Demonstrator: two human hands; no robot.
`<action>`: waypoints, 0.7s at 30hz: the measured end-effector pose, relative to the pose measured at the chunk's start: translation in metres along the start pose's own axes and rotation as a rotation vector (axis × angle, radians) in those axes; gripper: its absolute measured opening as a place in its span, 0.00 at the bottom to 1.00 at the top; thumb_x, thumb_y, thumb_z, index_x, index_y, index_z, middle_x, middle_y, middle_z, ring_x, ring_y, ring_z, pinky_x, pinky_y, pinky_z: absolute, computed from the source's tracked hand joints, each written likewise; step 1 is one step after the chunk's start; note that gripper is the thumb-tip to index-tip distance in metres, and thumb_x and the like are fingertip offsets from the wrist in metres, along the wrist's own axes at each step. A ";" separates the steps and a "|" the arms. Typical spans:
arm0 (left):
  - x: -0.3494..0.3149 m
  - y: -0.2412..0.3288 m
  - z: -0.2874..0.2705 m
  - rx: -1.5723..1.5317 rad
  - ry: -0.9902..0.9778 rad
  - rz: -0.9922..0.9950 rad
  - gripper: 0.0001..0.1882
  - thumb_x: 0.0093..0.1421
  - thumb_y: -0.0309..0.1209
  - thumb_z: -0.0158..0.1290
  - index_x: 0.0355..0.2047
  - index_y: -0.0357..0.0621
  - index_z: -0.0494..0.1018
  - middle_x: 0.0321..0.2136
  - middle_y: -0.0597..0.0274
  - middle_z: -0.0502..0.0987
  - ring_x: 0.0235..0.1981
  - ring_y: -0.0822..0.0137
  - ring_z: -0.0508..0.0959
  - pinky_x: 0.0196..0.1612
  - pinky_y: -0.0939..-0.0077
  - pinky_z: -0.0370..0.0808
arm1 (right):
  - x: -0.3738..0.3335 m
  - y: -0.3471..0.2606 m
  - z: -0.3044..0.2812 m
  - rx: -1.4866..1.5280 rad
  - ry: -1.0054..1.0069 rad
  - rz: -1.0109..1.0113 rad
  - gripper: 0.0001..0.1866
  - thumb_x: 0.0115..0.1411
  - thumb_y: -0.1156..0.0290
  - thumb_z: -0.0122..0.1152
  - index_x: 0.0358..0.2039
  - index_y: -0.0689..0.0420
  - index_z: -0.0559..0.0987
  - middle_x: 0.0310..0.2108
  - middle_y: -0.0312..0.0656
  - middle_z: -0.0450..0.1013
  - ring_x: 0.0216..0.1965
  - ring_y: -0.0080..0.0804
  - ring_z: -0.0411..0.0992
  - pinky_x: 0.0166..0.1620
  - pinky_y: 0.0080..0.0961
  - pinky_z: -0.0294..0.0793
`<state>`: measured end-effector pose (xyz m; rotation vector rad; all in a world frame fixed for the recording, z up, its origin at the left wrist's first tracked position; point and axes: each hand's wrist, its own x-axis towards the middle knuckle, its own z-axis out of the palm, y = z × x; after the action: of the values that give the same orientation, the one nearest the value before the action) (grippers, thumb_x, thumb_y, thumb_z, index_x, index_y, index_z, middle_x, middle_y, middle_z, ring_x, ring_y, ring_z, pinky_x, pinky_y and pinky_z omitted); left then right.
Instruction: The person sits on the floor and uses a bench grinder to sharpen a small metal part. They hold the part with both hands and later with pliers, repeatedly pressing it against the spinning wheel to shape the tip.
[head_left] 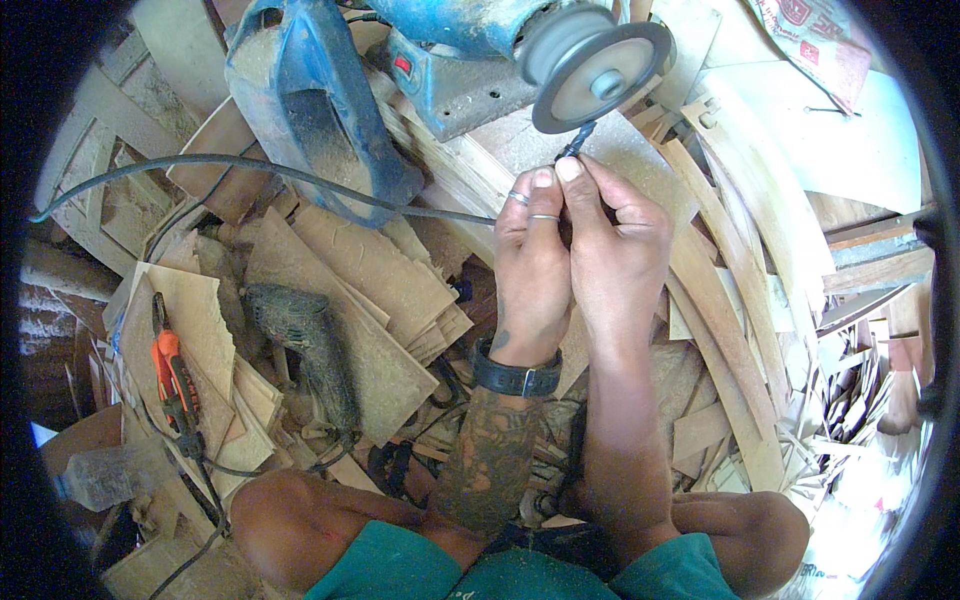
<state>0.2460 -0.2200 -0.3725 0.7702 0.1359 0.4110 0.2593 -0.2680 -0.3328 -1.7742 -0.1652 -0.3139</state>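
Close together in front of the bench grinder [455,85], my left hand [530,245] and my right hand [622,235] both pinch a dark, spiral drill bit [578,140]. Its tip points up toward the grinding wheel [560,105] and sits at the wheel's lower rim; whether the two touch I cannot tell. Both thumbs press side by side near the bit's lower end, which the fingers hide. Rings and a dark wristwatch [518,374] are on my left side. A dark cable [330,185] runs from the left and disappears at my left hand.
Left of the grinder stands a dusty blue machine housing [310,110]. A dusty power tool [305,345] and orange-handled pliers [172,375] lie on thin wood sheets at the left. Curved wood strips [725,340] pile up at the right. A plastic bottle [110,475] lies lower left.
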 end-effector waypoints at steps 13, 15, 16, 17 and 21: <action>-0.001 0.005 0.005 -0.054 0.051 -0.062 0.16 0.75 0.39 0.42 0.48 0.40 0.72 0.39 0.64 0.76 0.38 0.75 0.75 0.43 0.77 0.74 | -0.001 -0.012 0.000 -0.111 0.003 -0.053 0.10 0.63 0.71 0.62 0.37 0.66 0.83 0.25 0.50 0.77 0.26 0.31 0.74 0.34 0.29 0.73; -0.002 0.006 0.006 -0.099 0.031 -0.040 0.14 0.75 0.38 0.43 0.44 0.41 0.73 0.36 0.68 0.75 0.37 0.78 0.72 0.41 0.81 0.72 | -0.001 -0.013 0.000 -0.128 -0.005 -0.063 0.10 0.63 0.71 0.62 0.37 0.66 0.83 0.25 0.50 0.77 0.26 0.30 0.74 0.34 0.29 0.73; -0.003 0.006 0.007 -0.113 0.035 -0.045 0.14 0.75 0.38 0.44 0.42 0.41 0.74 0.35 0.69 0.75 0.36 0.80 0.71 0.40 0.82 0.70 | -0.001 -0.013 -0.001 -0.136 -0.009 -0.059 0.10 0.63 0.70 0.62 0.37 0.66 0.83 0.25 0.50 0.77 0.26 0.30 0.74 0.34 0.29 0.73; -0.003 0.007 0.008 -0.107 0.043 -0.044 0.14 0.75 0.38 0.44 0.42 0.41 0.74 0.35 0.69 0.75 0.36 0.79 0.71 0.40 0.82 0.70 | -0.001 -0.013 -0.001 -0.126 -0.009 -0.061 0.10 0.63 0.70 0.62 0.37 0.66 0.83 0.25 0.50 0.77 0.26 0.30 0.74 0.34 0.29 0.73; -0.005 0.008 0.010 -0.084 0.052 -0.066 0.14 0.75 0.37 0.43 0.43 0.41 0.73 0.35 0.69 0.75 0.37 0.79 0.71 0.40 0.82 0.70 | -0.001 -0.010 -0.002 -0.097 0.000 -0.060 0.11 0.63 0.70 0.62 0.38 0.66 0.83 0.26 0.49 0.78 0.27 0.29 0.75 0.34 0.28 0.73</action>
<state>0.2410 -0.2231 -0.3601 0.6704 0.1911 0.3725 0.2554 -0.2674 -0.3229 -1.8680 -0.2062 -0.3709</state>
